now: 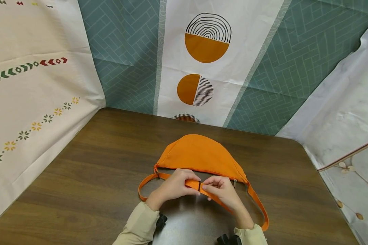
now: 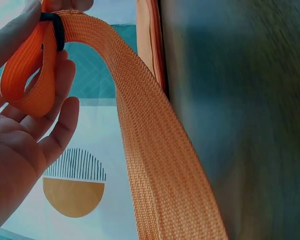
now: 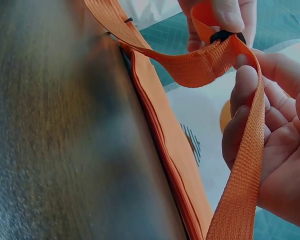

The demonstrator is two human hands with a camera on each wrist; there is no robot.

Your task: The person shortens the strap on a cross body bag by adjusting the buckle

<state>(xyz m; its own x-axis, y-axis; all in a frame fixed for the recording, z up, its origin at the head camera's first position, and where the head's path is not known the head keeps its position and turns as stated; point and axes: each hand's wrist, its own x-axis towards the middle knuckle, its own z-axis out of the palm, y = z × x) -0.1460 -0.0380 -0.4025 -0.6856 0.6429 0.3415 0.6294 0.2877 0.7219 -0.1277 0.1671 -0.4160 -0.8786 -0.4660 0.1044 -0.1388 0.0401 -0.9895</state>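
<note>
An orange waist bag (image 1: pixel 199 151) lies on the table, its zipped edge toward the person. Its webbing strap (image 1: pixel 259 200) curves round both sides to the hands in front. My left hand (image 1: pixel 178 185) pinches the strap beside a black slide buckle (image 1: pixel 199 186). Just right of that buckle, my right hand (image 1: pixel 224 192) holds the strap between thumb and fingers. In the left wrist view a small strap loop (image 2: pixel 37 102) hangs from the buckle, over the left fingers. The right wrist view shows the strap running down across the right palm (image 3: pixel 285 165).
A metal zip pull (image 1: pixel 234 183) hangs at the bag's right end. Brown wooden table (image 1: pixel 95 177) surrounds the bag. Patterned cloths stand behind, with a white cloth (image 1: pixel 33 112) at the left and a pale one (image 1: pixel 349 122) at the right.
</note>
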